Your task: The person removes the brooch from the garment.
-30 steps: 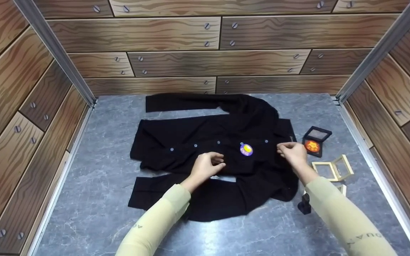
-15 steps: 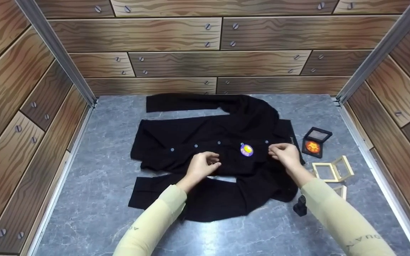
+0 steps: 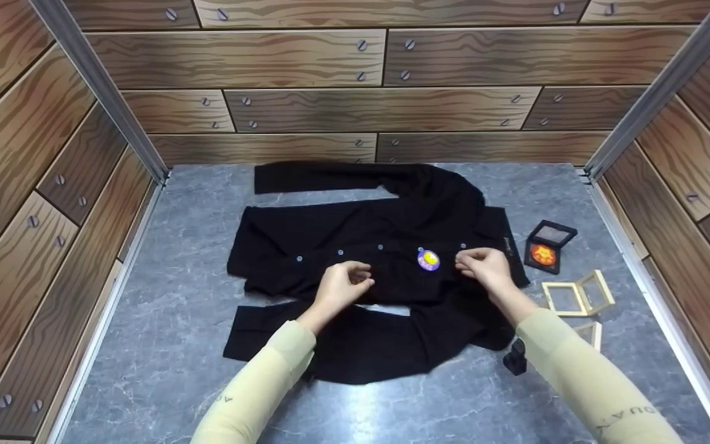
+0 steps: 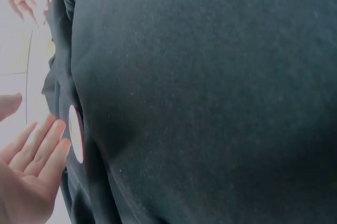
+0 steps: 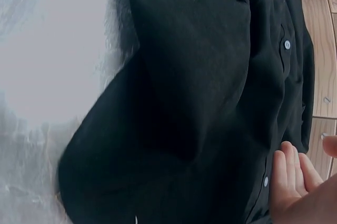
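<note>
A black button-up shirt (image 3: 318,234) lies spread on its side across the grey marbled surface, collar to the right and sleeves to the left. Pinned or laid on its front, near a button, is a round purple and yellow badge (image 3: 428,259). My left hand (image 3: 344,285) hovers over the shirt front left of the badge, thumb and fingers apart with nothing between them. Just right of the badge is my right hand (image 3: 485,269), palm turned inward. In the right wrist view its fingers (image 5: 287,168) are straight, close to a shirt button (image 5: 266,181).
Right of the collar stands an open black compact (image 3: 543,254) with an orange-red pattern. Below it lies an open gold-framed case (image 3: 567,298), and another pale frame (image 3: 590,333) is partly hidden by my right sleeve. Wood-patterned panels (image 3: 306,111) wall the surface.
My right hand has moved left from the collar toward the badge. My left hand has drifted slightly left. The shirt and badge stay in place.
</note>
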`<state>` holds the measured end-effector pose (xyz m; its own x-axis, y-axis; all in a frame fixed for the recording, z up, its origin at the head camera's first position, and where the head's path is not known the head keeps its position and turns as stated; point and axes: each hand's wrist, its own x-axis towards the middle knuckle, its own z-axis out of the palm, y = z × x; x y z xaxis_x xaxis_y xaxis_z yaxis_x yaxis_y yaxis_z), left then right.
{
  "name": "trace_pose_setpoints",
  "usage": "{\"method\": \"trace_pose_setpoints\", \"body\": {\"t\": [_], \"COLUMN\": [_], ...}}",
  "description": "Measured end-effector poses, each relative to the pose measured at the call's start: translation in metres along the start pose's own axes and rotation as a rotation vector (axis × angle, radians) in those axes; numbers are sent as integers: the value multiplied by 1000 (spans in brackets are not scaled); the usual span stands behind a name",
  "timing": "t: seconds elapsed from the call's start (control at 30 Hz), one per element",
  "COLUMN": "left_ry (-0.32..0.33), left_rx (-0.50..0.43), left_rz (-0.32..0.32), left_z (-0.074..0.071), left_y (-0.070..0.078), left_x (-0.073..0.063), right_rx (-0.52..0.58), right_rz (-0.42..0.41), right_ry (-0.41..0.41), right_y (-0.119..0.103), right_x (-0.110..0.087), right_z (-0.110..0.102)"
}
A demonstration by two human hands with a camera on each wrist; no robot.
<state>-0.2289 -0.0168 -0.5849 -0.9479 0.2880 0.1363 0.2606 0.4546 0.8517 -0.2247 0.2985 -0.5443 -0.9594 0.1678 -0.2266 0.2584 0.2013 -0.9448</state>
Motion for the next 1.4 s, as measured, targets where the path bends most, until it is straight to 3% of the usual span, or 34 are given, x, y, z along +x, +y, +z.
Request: {"method": "trace_pose_setpoints", "body": {"t": [0.87,1.4], "left_ry": [95,106], "left_rx": [-18,-43], "left_rz": [-18,-38], "left_z": [-15,-27], "left_y": [-12,-23], "left_x": [-4,-10], "right_rx": [50,81], "right_rz": [15,-2], "right_ry": [-84,-162], "right_y": [-5,-8], "right_x": [-11,-17], "right_z": [29,51]}}
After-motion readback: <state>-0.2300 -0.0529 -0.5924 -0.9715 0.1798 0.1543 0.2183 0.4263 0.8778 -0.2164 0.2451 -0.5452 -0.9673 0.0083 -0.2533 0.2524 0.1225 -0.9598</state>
